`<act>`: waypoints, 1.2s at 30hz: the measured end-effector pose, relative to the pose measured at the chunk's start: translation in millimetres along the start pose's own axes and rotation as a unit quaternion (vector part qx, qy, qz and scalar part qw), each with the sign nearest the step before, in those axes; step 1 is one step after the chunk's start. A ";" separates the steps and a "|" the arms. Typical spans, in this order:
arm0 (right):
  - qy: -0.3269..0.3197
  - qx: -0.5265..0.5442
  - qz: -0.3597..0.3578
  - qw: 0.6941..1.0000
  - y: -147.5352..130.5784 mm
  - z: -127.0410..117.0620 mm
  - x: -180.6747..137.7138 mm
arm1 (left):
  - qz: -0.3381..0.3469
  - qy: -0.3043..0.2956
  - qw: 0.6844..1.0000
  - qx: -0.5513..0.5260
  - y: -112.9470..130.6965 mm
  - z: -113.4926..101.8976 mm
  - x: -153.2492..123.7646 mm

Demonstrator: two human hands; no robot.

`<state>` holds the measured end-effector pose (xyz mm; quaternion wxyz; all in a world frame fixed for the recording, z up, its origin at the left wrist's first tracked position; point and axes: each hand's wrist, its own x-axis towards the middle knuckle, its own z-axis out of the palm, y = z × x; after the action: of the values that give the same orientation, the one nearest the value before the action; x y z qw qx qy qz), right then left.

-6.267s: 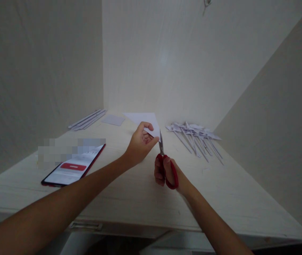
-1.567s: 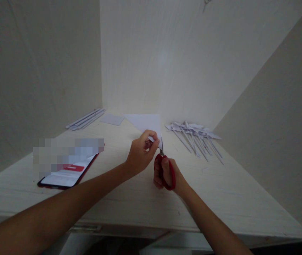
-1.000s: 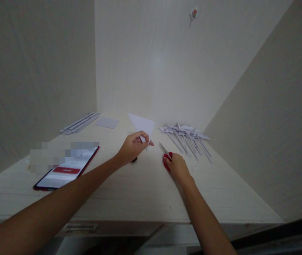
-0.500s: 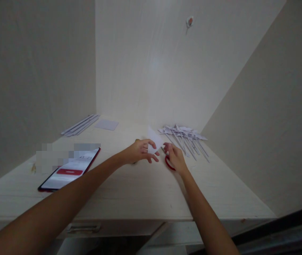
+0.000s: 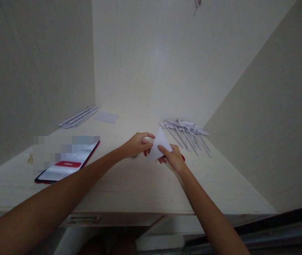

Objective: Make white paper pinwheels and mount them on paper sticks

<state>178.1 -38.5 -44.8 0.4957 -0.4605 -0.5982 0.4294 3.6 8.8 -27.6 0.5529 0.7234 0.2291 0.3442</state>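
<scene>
A folded white piece of paper (image 5: pixel 159 143), triangular in outline, is held up over the table. My right hand (image 5: pixel 174 157) pinches its lower right part, thumb across the front and fingers behind. At the paper's left edge is my left hand (image 5: pixel 137 145), thumb and forefinger apart; whether the fingertips touch the paper is hard to tell. A bit of red scissors handle (image 5: pixel 183 157) shows beside my right hand, which hides the rest of the scissors.
Paper pinwheel-like shapes on sticks (image 5: pixel 186 131) lie in a heap at the back right. Rolled paper sticks (image 5: pixel 79 117) and a flat paper sheet (image 5: pixel 106 117) rest at the back left. A phone (image 5: pixel 68 168) lies left of my left forearm. Walls enclose the table (image 5: pixel 140 191).
The paper has passed from my left hand to my right, which has come off the scissors area and gripped it. My left fingers have let go. The view has tilted down slightly.
</scene>
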 end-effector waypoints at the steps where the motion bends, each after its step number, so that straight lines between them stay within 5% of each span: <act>1: -0.004 0.002 -0.005 1.000 -0.2 0.1 0.0 | 0.006 -0.004 1.000 0.005 -0.4 0.1 0.5; 17: -0.071 0.073 -0.020 0.995 -0.3 -8.9 -1.0 | 0.000 0.030 0.995 -0.094 6.6 2.8 -1.9; 29: -0.015 0.044 -0.061 0.997 7.8 -13.7 4.5 | -0.109 -0.110 0.973 -0.173 5.0 7.4 -7.0; 36: 0.006 0.009 -0.093 0.996 9.0 -13.7 5.4 | -0.100 -0.074 0.982 -0.140 7.2 8.0 -6.1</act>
<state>192.3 -30.6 -50.5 0.5411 -0.4013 -0.6313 0.3841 5.3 -2.7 -23.5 0.6959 0.6358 0.2080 0.2613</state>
